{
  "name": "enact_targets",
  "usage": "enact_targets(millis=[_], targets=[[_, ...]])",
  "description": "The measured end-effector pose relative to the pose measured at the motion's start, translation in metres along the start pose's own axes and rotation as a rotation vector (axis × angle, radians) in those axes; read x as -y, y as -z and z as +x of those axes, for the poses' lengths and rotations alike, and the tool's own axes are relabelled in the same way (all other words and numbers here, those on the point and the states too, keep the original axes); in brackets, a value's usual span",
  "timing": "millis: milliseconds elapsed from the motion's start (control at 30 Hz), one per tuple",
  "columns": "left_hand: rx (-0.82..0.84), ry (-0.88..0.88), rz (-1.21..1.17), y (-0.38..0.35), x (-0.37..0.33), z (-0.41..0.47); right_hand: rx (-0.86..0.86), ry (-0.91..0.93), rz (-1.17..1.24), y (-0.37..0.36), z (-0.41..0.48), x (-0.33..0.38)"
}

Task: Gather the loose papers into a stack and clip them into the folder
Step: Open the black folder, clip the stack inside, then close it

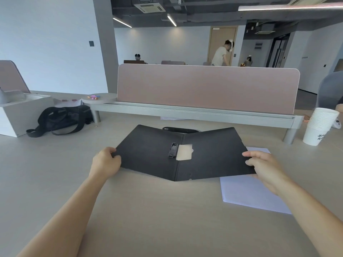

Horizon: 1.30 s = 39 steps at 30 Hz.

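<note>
Blk folder [148,153], desk [148,210] w/ pink divider [204,88]

Paper cup stack [317,132]: dark printed characters low on the side of the bottom cup, partly cut off by the cup's curve; not legible.
Label patch [184,152]: beige, on the inner face of the folder [148,151]; no writing can be made out.
Wall sign [304,57]: a line of small characters on the far right wall; too small to read.
</note>
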<state>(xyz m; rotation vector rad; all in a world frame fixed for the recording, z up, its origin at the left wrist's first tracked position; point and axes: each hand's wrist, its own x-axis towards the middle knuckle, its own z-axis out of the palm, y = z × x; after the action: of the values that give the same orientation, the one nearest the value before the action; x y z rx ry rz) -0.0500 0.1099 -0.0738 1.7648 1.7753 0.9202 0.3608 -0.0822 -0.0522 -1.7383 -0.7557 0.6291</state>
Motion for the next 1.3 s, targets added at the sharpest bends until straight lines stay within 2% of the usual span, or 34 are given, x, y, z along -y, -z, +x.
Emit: enact_targets(millis=[67, 167, 333, 467, 633, 800, 967, 1100, 1200, 1300], targets=[[0.057, -0.007, 0.200, -0.006, 0.001, -0.001, -0.007, -0.006, -0.014, 0.001, -0.001, 0.000], [0.120, -0.082, 0.322, -0.022, -0.016, -0.012, -0.024, 0.000, -0.051, 0.001, -0.003, 0.000], [0.236, -0.404, 0.306, -0.062, -0.061, -0.033, -0.019, -0.014, -0.224, 0.004, -0.001, -0.004], [0.345, -0.590, 0.328, -0.098, -0.097, -0.054, 0.019, -0.034, -0.320, 0.004, -0.001, -0.006], [0.327, -0.513, 0.392, -0.122, -0.122, -0.058, 0.006, -0.024, -0.240, 0.009, -0.003, 0.001], [0.217, -0.510, 0.507, -0.131, -0.110, -0.039, 0.140, -0.027, -0.420, 0.014, -0.004, -0.008], [0.162, -0.457, 0.422, -0.126, -0.102, -0.027, 0.151, 0.027, -0.508, 0.016, 0.000, -0.013], [0.160, -0.382, 0.341, -0.120, -0.100, -0.022, 0.018, 0.063, -0.691, 0.026, 0.007, -0.020], [0.157, -0.311, 0.365, -0.117, -0.098, -0.016, -0.117, 0.074, -0.812, 0.031, 0.011, -0.028], [0.155, -0.314, 0.383, -0.119, -0.096, -0.013, -0.205, 0.044, -0.956, 0.032, 0.011, -0.034]])
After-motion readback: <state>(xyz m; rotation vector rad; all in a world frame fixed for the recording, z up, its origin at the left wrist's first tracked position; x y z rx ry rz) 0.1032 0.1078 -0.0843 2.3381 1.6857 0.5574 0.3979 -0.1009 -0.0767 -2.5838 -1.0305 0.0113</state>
